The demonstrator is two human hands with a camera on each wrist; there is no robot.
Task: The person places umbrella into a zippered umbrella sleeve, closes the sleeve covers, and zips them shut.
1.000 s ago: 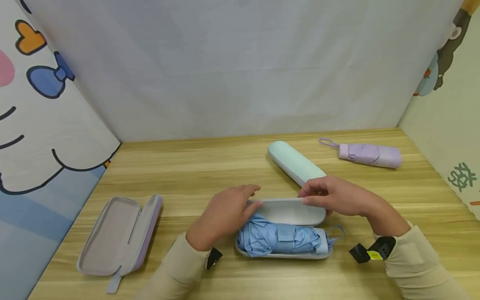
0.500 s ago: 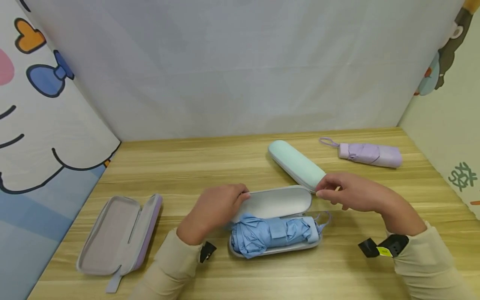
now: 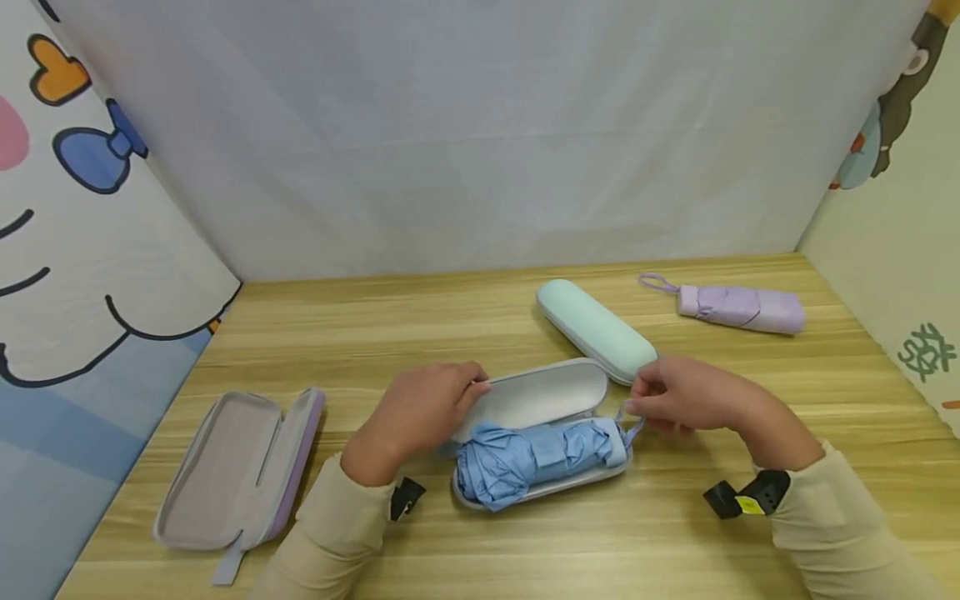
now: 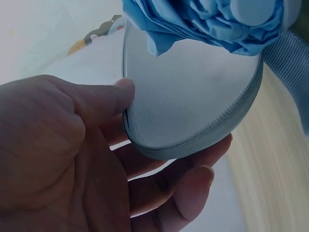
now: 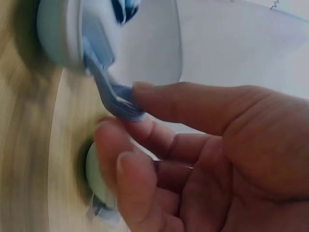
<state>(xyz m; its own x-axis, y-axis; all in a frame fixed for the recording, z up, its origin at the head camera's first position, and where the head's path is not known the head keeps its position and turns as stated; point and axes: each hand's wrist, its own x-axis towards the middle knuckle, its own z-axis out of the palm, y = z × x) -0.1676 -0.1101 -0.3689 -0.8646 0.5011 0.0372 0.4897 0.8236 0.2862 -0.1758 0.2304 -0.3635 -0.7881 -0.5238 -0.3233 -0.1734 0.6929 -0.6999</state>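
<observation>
A folded blue umbrella point(image 3: 547, 450) lies in the lower half of an open case point(image 3: 551, 396) with a pale grey lining. My left hand point(image 3: 420, 408) grips the raised lid at its left end; in the left wrist view the thumb lies on the lining and the fingers are behind the shell point(image 4: 193, 147). At the other end my right hand point(image 3: 693, 400) pinches the umbrella's blue wrist strap point(image 5: 118, 99) between thumb and fingers. The strap runs from the umbrella's handle end out over the case rim.
Behind the case lies a closed mint-green case point(image 3: 596, 329). A folded lilac umbrella point(image 3: 742, 308) with a strap loop rests at the back right. An open purple case point(image 3: 232, 475) lies at the left of the wooden table point(image 3: 360, 333).
The case with the blue umbrella has shifted left and turned slightly, its lid now further back. My left hand has taken hold of the lid; my right hand has left it and taken the strap.
</observation>
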